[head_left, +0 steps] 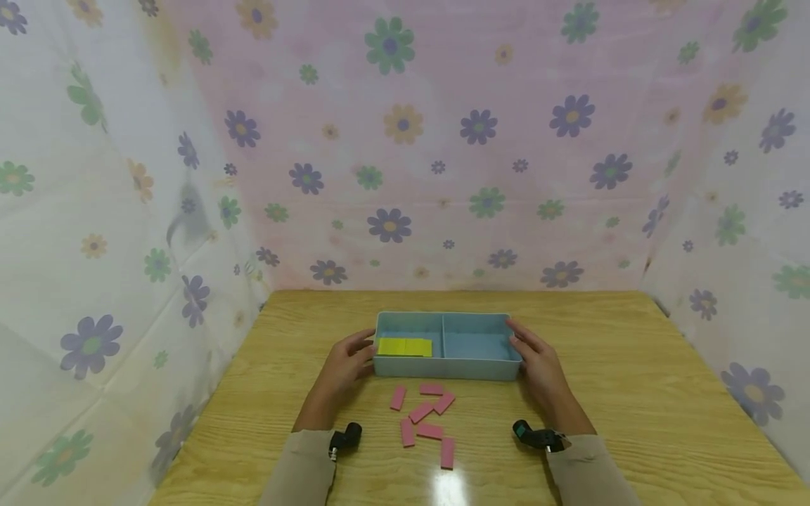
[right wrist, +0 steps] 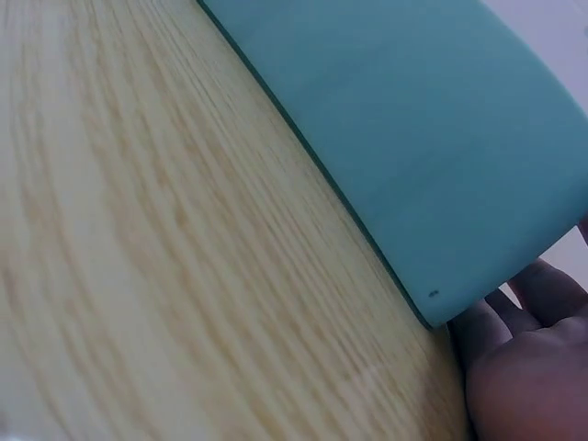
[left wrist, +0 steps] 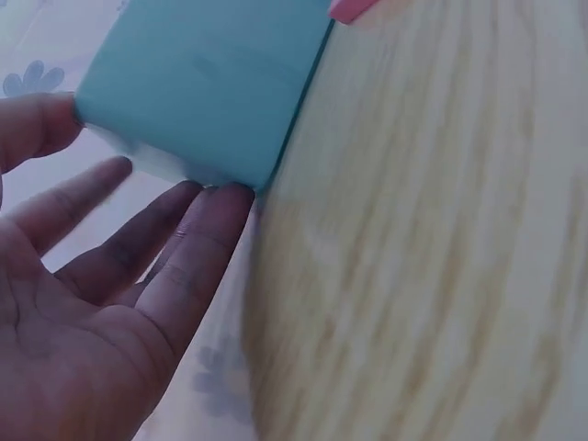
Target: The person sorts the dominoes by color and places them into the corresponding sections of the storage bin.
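A light blue two-compartment box [head_left: 481, 370] stands on the wooden table, long side toward me. Yellow tiles [head_left: 405, 347] lie side by side along the front of its left compartment; the right compartment holds nothing. At the left end my left hand [head_left: 346, 362] touches the box, fingers fairly straight, fingertips against the end wall [left wrist: 202, 92] in the left wrist view. My right hand [head_left: 543, 365] rests on the right end, its fingertips over the rim. In the right wrist view the box's wall [right wrist: 413, 138] hides part of that hand. Several pink tiles [head_left: 421, 412] lie scattered before the box.
The wooden table [head_left: 633, 379] reaches back to a flowered cloth [head_left: 436, 154], which also hangs at both sides. A black wrist camera [head_left: 346, 437] is worn on the left wrist, another black camera [head_left: 534, 437] on the right.
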A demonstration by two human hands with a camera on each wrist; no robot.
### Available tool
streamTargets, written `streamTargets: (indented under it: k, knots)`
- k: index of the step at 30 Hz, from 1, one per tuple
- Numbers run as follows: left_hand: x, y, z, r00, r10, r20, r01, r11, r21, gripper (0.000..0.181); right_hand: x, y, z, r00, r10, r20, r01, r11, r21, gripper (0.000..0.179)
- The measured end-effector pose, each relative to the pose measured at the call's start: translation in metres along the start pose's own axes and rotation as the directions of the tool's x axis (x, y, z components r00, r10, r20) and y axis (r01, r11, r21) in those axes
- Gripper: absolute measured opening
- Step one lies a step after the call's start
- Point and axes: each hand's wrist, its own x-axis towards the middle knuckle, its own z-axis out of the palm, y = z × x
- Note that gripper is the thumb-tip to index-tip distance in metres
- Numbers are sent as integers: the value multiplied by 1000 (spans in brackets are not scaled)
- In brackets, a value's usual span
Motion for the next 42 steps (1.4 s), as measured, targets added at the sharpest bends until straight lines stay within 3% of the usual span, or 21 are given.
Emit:
streamTargets:
  k: [8, 11, 15, 18, 27, 31, 34, 38, 42]
  knots:
    - [-1, 5, -1, 999, -23, -31, 25, 999, 48, 39, -1, 0, 2, 1000, 3, -11, -3, 1000, 26, 47]
    - [-2, 5, -1, 996, -32, -80, 38, 997, 73, 34, -1, 0, 2, 1000, 7, -15, -7, 1000, 6, 48]
    - [-4, 3, -3, 984, -30, -175, 66, 977, 202, 24, -2, 2, 2, 1000, 14, -18, -14, 999, -38, 49]
    - [-8, 1, -5, 977, -16, -214, 77, 957, 278, 36, -1, 3, 2, 1000, 12, -18, -13, 999, -50, 48]
    - [-20, 5, -1, 961, -38, -275, 114, 957, 267, 48, 0, 2, 1, 1000, 2, -16, -3, 998, -58, 48]
    - [-22, 4, 3, 969, -51, -242, 123, 948, 293, 33, 1, 2, 0, 1000, -3, -15, 2, 998, -58, 49]
    - [-25, 4, 5, 984, -41, -173, 106, 917, 385, 19, 2, 2, 0, 1000, -5, -16, 4, 998, -56, 49]
    - [-29, 7, 9, 996, -40, -83, 77, 858, 508, 15, 3, 1, 0, 1000, -6, -20, 5, 999, -47, 48]
    - [-36, 14, 15, 997, -74, 5, 60, 835, 547, 18, 3, 2, -1, 1000, -10, -18, 9, 999, -48, 48]
